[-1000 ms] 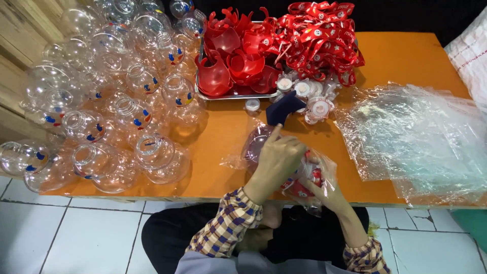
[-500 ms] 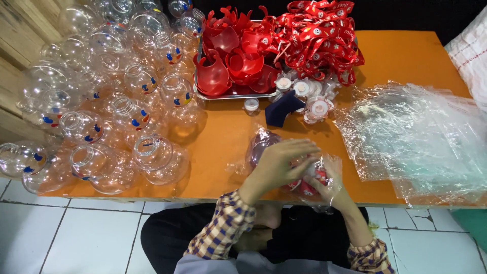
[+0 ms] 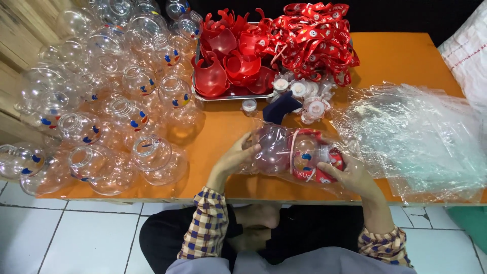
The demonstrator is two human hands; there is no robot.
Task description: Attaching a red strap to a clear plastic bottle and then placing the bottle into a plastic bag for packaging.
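Observation:
Both my hands hold a round clear bottle (image 3: 276, 148) lying on its side inside a thin plastic bag, just above the orange table's (image 3: 406, 56) near edge. A red strap and a red piece are wrapped at the bottle's right end (image 3: 317, 165). My left hand (image 3: 234, 157) cups the round left end. On the right end sits my right hand (image 3: 352, 175), gripping the bag and the red part.
Several clear round bottles (image 3: 127, 86) cover the table's left side. At the back a metal tray (image 3: 233, 94) holds red plastic pieces, with a heap of red straps (image 3: 314, 35) and white caps (image 3: 304, 94) beside it. Clear bags (image 3: 416, 137) are piled on the right.
My left hand came off the top of the bagged bottle and moved to its left end. The bottle turned onto its side, now stretched between both hands.

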